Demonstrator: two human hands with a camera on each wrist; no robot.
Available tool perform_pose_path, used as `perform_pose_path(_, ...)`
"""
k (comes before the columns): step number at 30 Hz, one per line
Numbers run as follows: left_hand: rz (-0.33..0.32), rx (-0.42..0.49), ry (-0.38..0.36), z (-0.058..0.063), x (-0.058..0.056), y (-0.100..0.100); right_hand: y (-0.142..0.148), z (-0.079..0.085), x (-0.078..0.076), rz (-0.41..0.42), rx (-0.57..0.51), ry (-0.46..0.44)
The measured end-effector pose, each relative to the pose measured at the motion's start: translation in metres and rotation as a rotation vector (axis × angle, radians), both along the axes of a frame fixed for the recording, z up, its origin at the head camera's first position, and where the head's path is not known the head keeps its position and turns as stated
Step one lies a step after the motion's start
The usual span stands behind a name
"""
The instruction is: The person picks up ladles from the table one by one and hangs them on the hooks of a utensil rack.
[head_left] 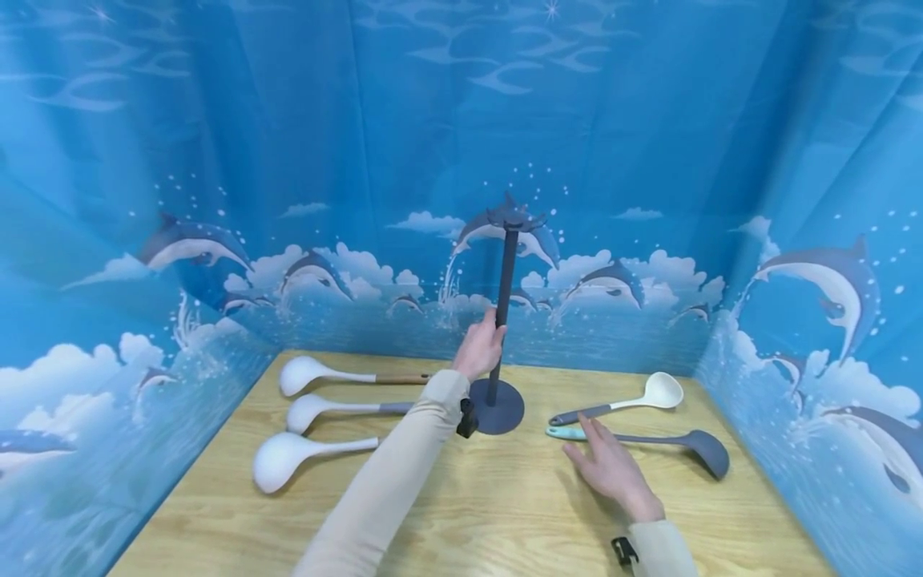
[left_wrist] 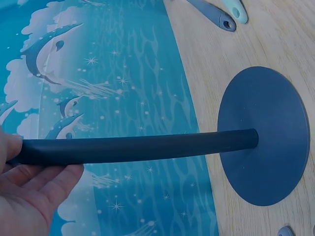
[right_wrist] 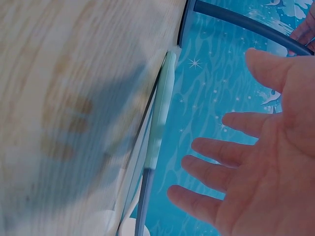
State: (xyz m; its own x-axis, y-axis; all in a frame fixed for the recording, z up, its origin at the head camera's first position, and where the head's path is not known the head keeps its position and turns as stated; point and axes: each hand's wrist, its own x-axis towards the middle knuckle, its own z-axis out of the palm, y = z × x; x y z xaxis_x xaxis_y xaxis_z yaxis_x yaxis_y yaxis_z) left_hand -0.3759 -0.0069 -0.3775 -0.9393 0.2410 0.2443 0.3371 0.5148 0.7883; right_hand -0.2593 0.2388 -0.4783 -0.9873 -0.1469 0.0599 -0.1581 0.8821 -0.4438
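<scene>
My left hand (head_left: 480, 346) grips the upright pole of a dark utensil stand (head_left: 506, 280), which has a round base on the table and hooks at its top. In the left wrist view the thumb and fingers (left_wrist: 61, 184) wrap the pole. My right hand (head_left: 611, 471) hovers with spread fingers over the mint handle of a dark grey ladle (head_left: 703, 450); the right wrist view shows its palm holding nothing. Just behind that ladle lies a white ladle (head_left: 662, 391) with a grey handle.
On the left of the wooden table (head_left: 490, 513) lie three white ladles: one with a wooden handle (head_left: 303, 375), one with a grey handle (head_left: 306, 413), and a front one (head_left: 277, 462) whose handle end is hidden behind my left arm. A dolphin-print curtain (head_left: 433, 120) encloses the table.
</scene>
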Motion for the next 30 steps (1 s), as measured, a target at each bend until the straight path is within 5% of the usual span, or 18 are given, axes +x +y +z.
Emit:
perform_pose_path(12,0.0,-0.074,0.095,-0.005,0.016,0.005,-0.001,0.002,0.003,0.003,0.007,0.023)
perform_pose_path(30,-0.054,-0.017,0.182,-0.013,0.049,-0.006,-0.011,0.001,-0.006,-0.026,-0.011,0.097)
